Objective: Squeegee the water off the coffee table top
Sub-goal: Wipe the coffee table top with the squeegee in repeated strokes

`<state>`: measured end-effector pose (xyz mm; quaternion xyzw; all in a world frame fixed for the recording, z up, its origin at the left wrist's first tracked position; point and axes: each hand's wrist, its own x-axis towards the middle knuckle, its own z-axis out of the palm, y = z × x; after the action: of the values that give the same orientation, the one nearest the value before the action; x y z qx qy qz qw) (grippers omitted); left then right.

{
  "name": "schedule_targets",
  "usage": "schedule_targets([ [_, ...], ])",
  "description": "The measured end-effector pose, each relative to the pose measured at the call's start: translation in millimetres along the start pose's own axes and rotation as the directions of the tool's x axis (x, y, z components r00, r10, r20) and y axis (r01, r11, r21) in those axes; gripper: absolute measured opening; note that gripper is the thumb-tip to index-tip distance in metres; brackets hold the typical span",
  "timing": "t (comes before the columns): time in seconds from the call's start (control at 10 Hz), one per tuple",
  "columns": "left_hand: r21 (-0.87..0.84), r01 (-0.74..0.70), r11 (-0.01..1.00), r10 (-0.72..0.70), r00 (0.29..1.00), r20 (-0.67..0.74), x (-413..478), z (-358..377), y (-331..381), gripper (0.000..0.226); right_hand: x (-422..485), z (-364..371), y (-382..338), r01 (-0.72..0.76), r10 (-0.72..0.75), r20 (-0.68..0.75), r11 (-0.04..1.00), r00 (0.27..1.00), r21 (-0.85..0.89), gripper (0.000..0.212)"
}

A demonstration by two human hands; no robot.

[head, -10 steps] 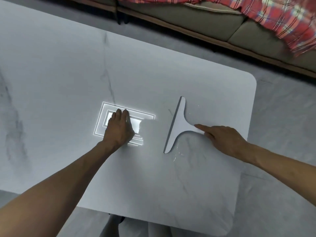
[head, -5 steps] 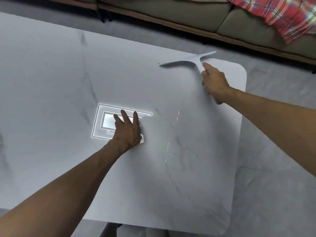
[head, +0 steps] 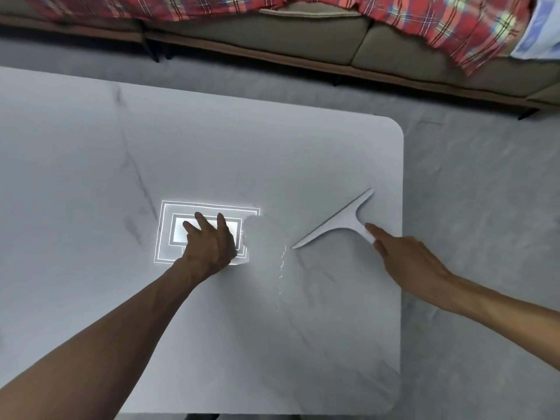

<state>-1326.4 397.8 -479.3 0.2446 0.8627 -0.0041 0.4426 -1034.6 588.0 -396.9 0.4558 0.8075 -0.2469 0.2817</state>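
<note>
near the right edge of the surface (head: 303, 344), the squeegee (head: 339, 224) is held by its handle in the right hand (head: 409, 262); the left hand (head: 212, 245) is pressed flat, holding nothing. a lifted blade would leave the water (head: 281, 259) streaked.

no readable text, label or number anywhere; the squeegee (head: 339, 227) looks unmarked, so far as visible.

A single head-worn wide-angle view looks steeply down and forward from above the near edge of a coffee table (head: 303, 165). Both forearms reach in from the bottom corners. A sofa (head: 272, 34) crosses the top edge, beyond the table.
</note>
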Motion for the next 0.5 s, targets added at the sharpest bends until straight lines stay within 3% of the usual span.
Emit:
schedule_targets([
  [0.1, 0.252, -0.15, 0.956, 0.179, 0.979, -0.098, 9, 15, -4, 0.081, 38, -29, -10, 0.037, -0.008, -0.176, 0.985, 0.984, 0.166, 0.047],
  [0.2, 0.267, -0.183, 0.946, 0.236, 0.955, -0.179, 9, 31, 0, 0.078, 89, -64, -21, 0.001, 0.082, -0.279, 0.958, 0.957, 0.287, 0.047],
  [0.3, 0.091, -0.198, 0.976, 0.212, 0.961, -0.175, -2, 49, 28, 0.071, 131, -80, -35, -0.098, 0.233, -0.271, 0.897, 0.934, 0.432, 0.05],
  [0.4, -0.025, -0.179, 0.984, 0.174, 0.975, -0.141, -7, 56, 49, 0.073, 133, -72, -34, -0.114, 0.228, -0.237, 0.903, 0.945, 0.413, 0.046],
  [0.5, 0.072, -0.15, 0.986, 0.155, 0.985, -0.071, 8, 61, 53, 0.058, 86, -24, -21, -0.109, 0.181, -0.18, 0.931, 0.967, 0.349, 0.049],
])
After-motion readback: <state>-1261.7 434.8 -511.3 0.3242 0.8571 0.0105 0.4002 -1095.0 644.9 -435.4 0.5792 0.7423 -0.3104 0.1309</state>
